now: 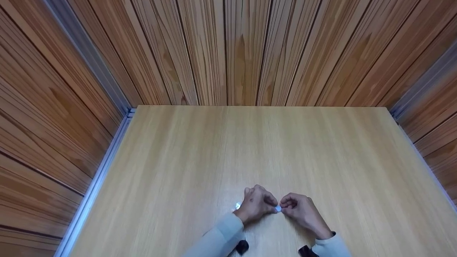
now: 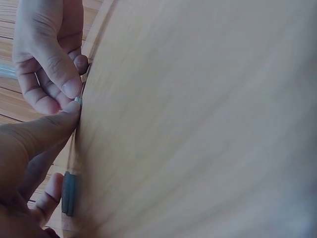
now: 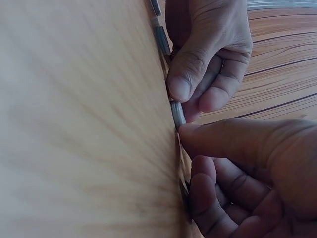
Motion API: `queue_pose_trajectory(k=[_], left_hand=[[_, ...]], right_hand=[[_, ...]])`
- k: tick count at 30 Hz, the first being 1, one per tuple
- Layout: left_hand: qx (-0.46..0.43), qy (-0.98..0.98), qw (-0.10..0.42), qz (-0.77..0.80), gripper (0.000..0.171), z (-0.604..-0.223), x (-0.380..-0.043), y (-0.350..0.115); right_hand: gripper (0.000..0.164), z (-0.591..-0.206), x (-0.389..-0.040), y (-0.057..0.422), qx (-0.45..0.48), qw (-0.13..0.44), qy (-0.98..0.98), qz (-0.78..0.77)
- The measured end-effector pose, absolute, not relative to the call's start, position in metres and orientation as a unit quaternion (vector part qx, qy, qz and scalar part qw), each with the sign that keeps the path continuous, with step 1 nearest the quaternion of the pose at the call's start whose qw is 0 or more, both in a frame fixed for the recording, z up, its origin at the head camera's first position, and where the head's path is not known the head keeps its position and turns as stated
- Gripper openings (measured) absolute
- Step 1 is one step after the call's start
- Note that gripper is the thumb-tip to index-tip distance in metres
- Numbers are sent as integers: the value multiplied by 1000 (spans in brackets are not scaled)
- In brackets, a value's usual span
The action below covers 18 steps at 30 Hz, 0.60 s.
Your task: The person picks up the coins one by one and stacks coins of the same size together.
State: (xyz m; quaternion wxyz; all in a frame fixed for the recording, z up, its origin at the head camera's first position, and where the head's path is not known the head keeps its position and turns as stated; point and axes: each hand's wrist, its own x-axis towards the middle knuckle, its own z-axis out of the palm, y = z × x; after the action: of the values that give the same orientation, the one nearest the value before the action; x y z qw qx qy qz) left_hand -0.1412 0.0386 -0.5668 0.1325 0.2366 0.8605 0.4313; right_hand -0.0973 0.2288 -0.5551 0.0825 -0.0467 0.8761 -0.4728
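In the head view my left hand and right hand meet low over the table, fingertips close together. Between them is a small, thin, pale disc. The right wrist view shows this disc edge-on, greyish, close against the tabletop, with a thumb at each end. Both hands pinch it at its edges, the other fingers curled; their far-side fingertips are partly hidden. Beside my left hand's lower fingers, a thicker blue-green round piece stands out in the left wrist view.
A shiny small piece lies left of my left wrist. Dark flat pieces show beyond the left hand in the right wrist view. The light wooden table is bounded by plank walls and a metal rail.
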Motion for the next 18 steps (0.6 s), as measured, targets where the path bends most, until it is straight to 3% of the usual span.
queue_pose_trajectory(k=[18], left_hand=[[226,857,151,438,10,-573,-143,38]], right_hand=[[16,-561,-98,228,-40,91,877,-470]])
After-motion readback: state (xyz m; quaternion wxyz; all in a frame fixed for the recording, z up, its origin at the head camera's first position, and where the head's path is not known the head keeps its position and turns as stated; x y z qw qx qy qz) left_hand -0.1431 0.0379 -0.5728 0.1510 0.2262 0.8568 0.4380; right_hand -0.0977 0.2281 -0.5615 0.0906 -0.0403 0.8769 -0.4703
